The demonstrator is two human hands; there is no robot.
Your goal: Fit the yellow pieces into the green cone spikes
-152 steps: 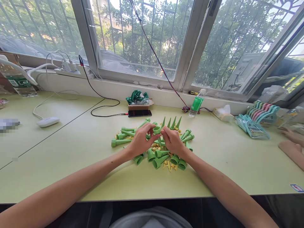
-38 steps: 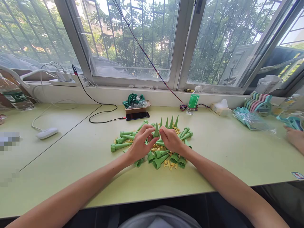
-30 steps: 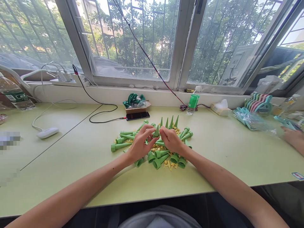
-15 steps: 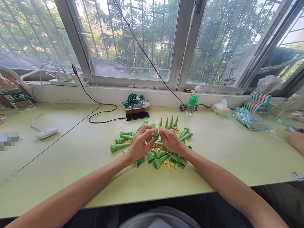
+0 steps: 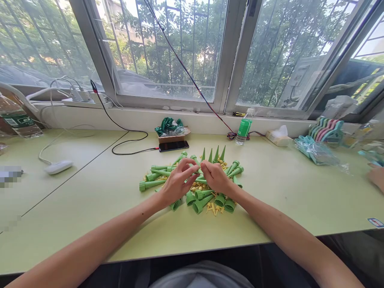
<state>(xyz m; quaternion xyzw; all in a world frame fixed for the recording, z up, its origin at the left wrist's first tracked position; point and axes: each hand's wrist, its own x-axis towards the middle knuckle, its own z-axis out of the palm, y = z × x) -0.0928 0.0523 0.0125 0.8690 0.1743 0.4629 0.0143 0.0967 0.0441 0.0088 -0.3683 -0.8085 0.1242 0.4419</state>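
My left hand (image 5: 179, 181) is closed around a green plastic spike (image 5: 199, 171), mostly hidden by the fingers. Right against it, my right hand (image 5: 215, 175) is closed in a pinch at the spike's end; whatever sits between its fingertips is hidden. Around and below both hands lies a pile of hollow green spikes (image 5: 151, 185) with ribbed, cap-like ends, some showing open mouths (image 5: 229, 206). Small yellow plastic pieces (image 5: 213, 209) are scattered among them. Several more spikes (image 5: 216, 154) stand point up just behind my right hand.
Behind the pile are a phone (image 5: 174, 146) on a cable and a small cardboard box (image 5: 172, 138). A water bottle (image 5: 244, 127), tissue box (image 5: 278, 138) and bagged hangers (image 5: 318, 150) line the back right. Another person's hand (image 5: 376, 176) is at the right edge.
The spike between my hands has tipped from upright to lying over toward my right hand, and less of it shows. The other person's hand has shifted at the right edge.
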